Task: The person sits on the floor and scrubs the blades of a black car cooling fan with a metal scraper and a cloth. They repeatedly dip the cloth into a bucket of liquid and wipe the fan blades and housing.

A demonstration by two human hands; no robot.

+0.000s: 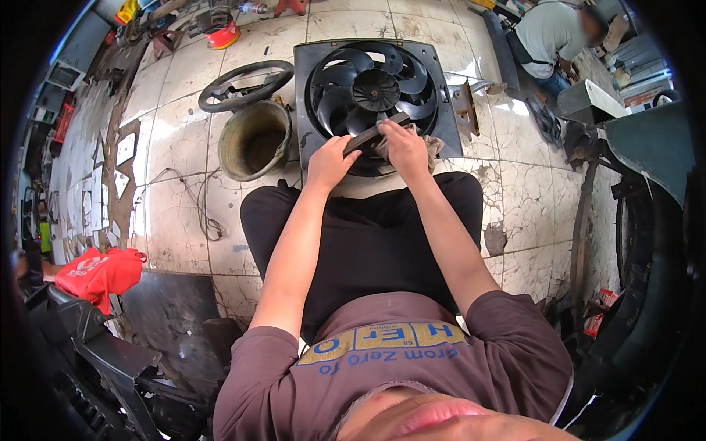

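A black radiator fan (376, 91) with several curved blades lies in its square shroud (309, 73) on the floor in front of my folded legs. Over its near edge, my left hand (331, 163) is closed round the lower left end of a dark, narrow bar (365, 138). My right hand (405, 151) grips the same bar nearer its upper right end. A greyish-brown rag (432, 147) bunches up beside and beneath the right hand; whether those fingers also hold it, I cannot tell.
Left of the fan stand a worn bucket (232, 156) and a steering wheel (276, 76) beside its rim. A rusty metal bracket (465, 110) lies right of the shroud. A cable (200, 202) trails over the cracked tiles. Another person (548, 40) crouches at the far right.
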